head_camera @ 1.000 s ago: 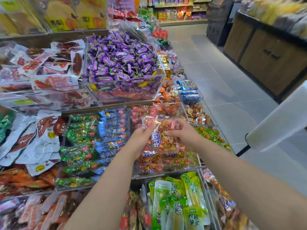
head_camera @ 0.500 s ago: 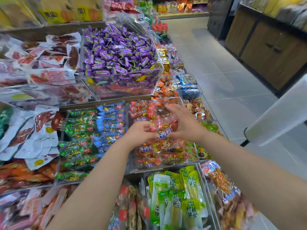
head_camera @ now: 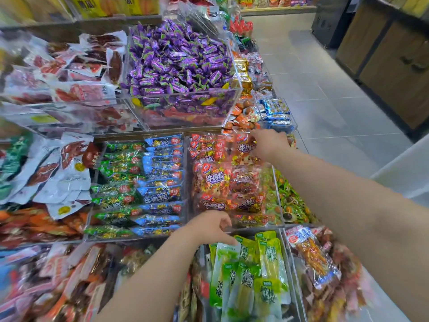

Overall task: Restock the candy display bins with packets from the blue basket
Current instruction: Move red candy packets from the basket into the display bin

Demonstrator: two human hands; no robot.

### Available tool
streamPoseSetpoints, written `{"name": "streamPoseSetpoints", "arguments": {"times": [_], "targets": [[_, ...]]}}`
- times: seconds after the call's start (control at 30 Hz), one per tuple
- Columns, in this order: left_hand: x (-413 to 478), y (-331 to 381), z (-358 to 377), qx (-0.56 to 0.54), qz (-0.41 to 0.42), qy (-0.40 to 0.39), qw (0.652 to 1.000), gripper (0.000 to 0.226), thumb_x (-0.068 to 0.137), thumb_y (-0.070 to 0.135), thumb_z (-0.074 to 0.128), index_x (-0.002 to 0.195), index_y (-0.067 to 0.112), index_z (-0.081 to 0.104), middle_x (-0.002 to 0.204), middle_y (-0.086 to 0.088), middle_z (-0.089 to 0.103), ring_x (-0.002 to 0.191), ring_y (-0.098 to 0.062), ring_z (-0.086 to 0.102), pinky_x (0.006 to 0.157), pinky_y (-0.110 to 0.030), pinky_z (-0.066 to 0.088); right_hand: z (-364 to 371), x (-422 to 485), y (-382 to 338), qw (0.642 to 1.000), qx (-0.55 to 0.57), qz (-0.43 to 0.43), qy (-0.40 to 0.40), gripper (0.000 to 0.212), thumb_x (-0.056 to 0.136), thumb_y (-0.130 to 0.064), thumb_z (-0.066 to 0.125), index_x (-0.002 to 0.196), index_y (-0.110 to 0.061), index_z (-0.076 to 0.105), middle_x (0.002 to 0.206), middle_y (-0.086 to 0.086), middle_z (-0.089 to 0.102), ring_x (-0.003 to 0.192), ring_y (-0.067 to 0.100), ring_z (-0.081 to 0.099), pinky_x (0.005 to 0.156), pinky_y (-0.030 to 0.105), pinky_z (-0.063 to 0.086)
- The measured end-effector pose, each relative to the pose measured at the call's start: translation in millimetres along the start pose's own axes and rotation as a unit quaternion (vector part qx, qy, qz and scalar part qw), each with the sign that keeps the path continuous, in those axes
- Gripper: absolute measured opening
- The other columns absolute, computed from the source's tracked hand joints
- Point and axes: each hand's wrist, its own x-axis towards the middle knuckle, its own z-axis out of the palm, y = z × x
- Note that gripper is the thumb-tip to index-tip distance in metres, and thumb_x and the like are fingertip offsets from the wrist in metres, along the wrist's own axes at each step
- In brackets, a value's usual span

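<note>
right hand (head_camera: 270,144) stretched to back of red packet bin (head_camera: 279,201), fingertips on rear red packets (head_camera: 243,145), likely squaring row; pinch or push, cannot tell. left hand (head_camera: 210,225) curled at bin's front wall, likely steadying it; grip unclear. blue basket out of view.

We look through one head-worn camera, facing forward and steeply down, close over the display bins (head_camera: 183,94), with the aisle floor (head_camera: 325,94) at our right.
</note>
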Motion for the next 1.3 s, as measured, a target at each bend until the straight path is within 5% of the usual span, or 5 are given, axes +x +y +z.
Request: {"name": "streamPoseSetpoints", "arguments": {"times": [0.13, 0.63, 0.73, 1.13, 1.3], "targets": [[2.9, -7.4, 13.2, 0.035, -0.01, 0.059, 0.998, 0.023, 0.08, 0.029, 0.067, 0.102, 0.024, 0.07, 0.105, 0.006, 0.068, 0.096, -0.012, 0.06, 0.082, -0.027, 0.049, 5.9, 17.4, -5.5, 0.997, -0.076, -0.004, 0.006, 0.035, 0.084, -0.017, 0.058, 0.118, -0.017, 0.05, 0.11, 0.011, 0.062, 0.105, 0.033, 0.054, 0.088, 0.043, 0.039], [3.6, -14.6, 21.4, 0.076, 0.009, 0.119, 0.99, 0.03, 0.086, 0.044, 0.063, 0.107, 0.026, 0.074, 0.104, 0.01, 0.071, 0.093, -0.008, 0.062, 0.075, -0.021, 0.045, 45.6, 32.3, -7.8, 0.998, -0.002, -0.045, 0.053, 0.056, 0.083, -0.025, 0.057, 0.134, -0.014, 0.035, 0.134, 0.014, 0.04, 0.13, 0.036, 0.029, 0.115, 0.051, 0.005], [3.7, -15.9, 22.1, 0.07, 0.009, 0.12, 0.99, 0.03, 0.086, 0.044, 0.064, 0.108, 0.026, 0.073, 0.106, 0.01, 0.071, 0.093, -0.007, 0.062, 0.076, -0.021, 0.046, 52.8, 21.3, 0.0, 0.983, 0.014, -0.071, 0.166, 0.046, 0.087, -0.019, 0.054, 0.131, -0.011, 0.044, 0.13, 0.014, 0.044, 0.124, 0.035, 0.035, 0.111, 0.046, 0.018], [0.1, -10.7, 28.3, 0.139, 0.019, 0.142, 0.98, 0.024, 0.088, 0.039, 0.054, 0.101, 0.027, 0.07, 0.1, 0.008, 0.066, 0.093, -0.014, 0.059, 0.074, -0.029, 0.051, 52.7, -11.9, 1.9, 0.991, 0.068, -0.053, 0.101, 0.064, 0.087, -0.018, 0.057, 0.143, -0.013, 0.028, 0.147, 0.014, 0.027, 0.137, 0.033, 0.019, 0.116, 0.043, 0.015], [-4.9, -3.3, 38.0, 0.218, 0.016, 0.188, 0.958, 0.021, 0.089, 0.035, 0.047, 0.097, 0.025, 0.063, 0.097, 0.004, 0.062, 0.087, -0.018, 0.06, 0.062, -0.028, 0.042, 59.4, -58.3, 13.0, 0.982, 0.155, -0.045, 0.097, 0.039, 0.087, -0.021, 0.058, 0.125, -0.016, 0.055, 0.137, 0.009, 0.04, 0.133, 0.028, 0.026, 0.112, 0.039, 0.023]]}}
